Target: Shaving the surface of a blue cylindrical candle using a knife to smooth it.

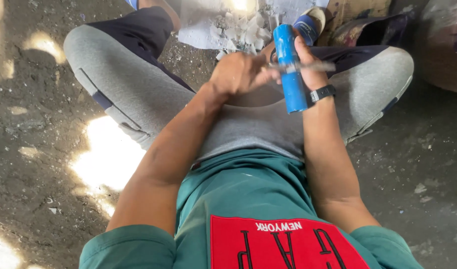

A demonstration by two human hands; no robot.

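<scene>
My right hand grips a blue cylinder, held nearly upright above my crossed legs in grey trousers. A black watch sits on that wrist. My left hand is closed on a thin metal tool, which is blurred and lies across the middle of the cylinder, sticking out to the right. Where the tool meets the cylinder is partly hidden by my fingers.
Pale broken chips lie on a white sheet just beyond my knees. A blue and white shoe is by the sheet. Dark cloth and a large rounded object sit at the far right. Dirt ground surrounds me.
</scene>
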